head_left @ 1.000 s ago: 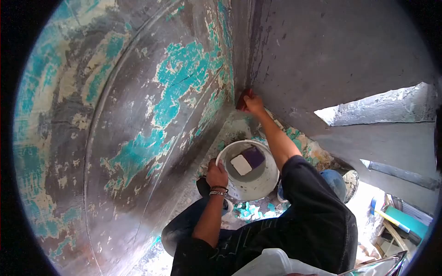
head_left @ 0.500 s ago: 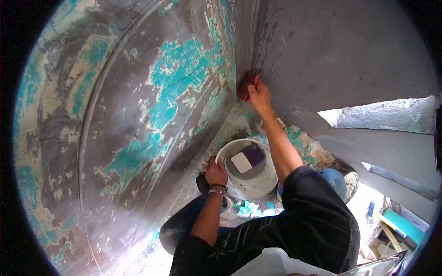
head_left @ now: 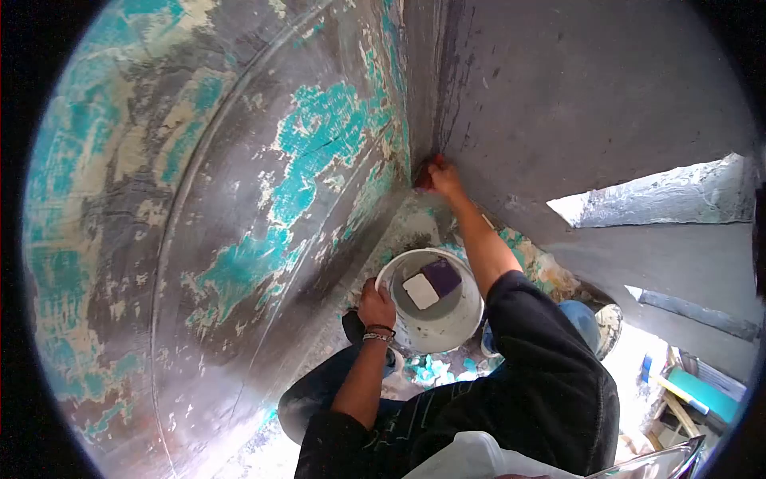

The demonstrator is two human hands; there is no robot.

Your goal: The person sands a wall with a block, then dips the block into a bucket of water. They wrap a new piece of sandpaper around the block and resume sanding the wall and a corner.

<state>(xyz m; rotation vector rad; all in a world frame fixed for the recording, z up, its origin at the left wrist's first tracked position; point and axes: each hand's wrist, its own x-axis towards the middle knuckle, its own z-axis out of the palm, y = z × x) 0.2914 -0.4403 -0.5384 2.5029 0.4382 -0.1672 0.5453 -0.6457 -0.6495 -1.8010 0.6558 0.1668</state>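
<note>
A dark red pad (head_left: 427, 175) is pressed into the corner where two grey walls meet, and my right hand (head_left: 444, 178) is closed on it. My left hand (head_left: 376, 306) grips the left rim of a white bucket (head_left: 435, 337) on the floor. Inside the bucket are a white block (head_left: 420, 291) and a purple block (head_left: 444, 276), side by side. The fingers of my left hand are partly hidden by the rim.
A curved wall (head_left: 215, 191) with peeling turquoise paint stands on the left. On the right is a grey wall (head_left: 590, 96) with slanted openings. Turquoise flakes (head_left: 431, 370) lie below the bucket. A container (head_left: 610, 329) and boards stand at the lower right.
My right hand has moved down along the corner with the red pad. My left hand stays on the bucket rim. The view has shifted slightly.
</note>
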